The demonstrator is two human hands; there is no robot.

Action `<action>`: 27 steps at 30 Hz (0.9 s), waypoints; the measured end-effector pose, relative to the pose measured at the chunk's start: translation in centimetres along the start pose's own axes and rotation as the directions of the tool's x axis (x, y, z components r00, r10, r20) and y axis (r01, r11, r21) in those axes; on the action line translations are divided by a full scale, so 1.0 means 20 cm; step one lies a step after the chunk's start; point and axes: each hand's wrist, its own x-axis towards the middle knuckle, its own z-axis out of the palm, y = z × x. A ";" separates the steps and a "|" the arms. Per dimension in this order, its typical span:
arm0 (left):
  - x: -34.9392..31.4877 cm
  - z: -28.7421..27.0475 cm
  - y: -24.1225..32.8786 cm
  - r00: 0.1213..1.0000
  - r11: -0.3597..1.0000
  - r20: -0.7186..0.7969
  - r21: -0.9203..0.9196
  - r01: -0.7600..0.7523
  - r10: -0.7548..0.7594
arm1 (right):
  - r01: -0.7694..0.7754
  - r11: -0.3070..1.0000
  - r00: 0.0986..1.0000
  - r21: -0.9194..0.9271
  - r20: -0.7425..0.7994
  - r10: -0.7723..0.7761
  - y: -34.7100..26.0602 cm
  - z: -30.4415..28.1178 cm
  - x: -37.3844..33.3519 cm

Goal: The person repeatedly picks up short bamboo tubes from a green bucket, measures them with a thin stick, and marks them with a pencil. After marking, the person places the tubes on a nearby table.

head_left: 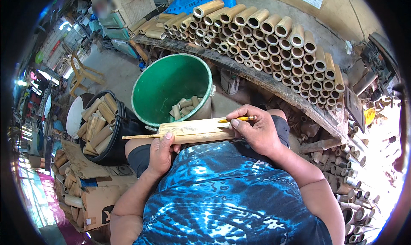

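Head view, items as I see them from my remote station:

Bamboo piece, one: pale, split lengthwise, held level above the wearer's lap, in front of the green bucket.

Stick, one: thin, lying along the bamboo piece, one end jutting out past it to the left.

Left grip: closed, thumb on top, pinching the stick and the bamboo piece together near the left end.

Right grip: at the bamboo piece's right end, thumb and fingers pinching a pencil, yellow, its point leftward over the bamboo; I cannot tell whether the tip touches.

Green bucket: large, tilted toward me, short bamboo lengths at its bottom.

Black bucket: left of the lap, filled with cut bamboo.

Tabletop: long, wooden, running across the far side, bearing stacked tubes, most with open ends facing me.

Chair: tan, upper left.

Box: cardboard, lower left.
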 end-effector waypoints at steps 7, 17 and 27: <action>0.00 -0.03 -0.01 0.999 0.997 0.044 0.075 0.010 -0.013 | 0.094 0.980 0.996 -0.174 0.003 -0.095 0.02 0.01 0.01; 0.00 -0.01 -0.01 0.998 0.997 -0.010 -0.030 0.069 -0.069 | 0.552 0.582 0.824 -0.597 0.286 -0.489 0.06 -0.06 0.02; 0.00 -0.01 -0.04 1.000 0.995 0.013 0.095 -0.007 0.006 | 0.448 0.609 0.874 -0.655 0.177 -0.452 0.14 -0.04 0.03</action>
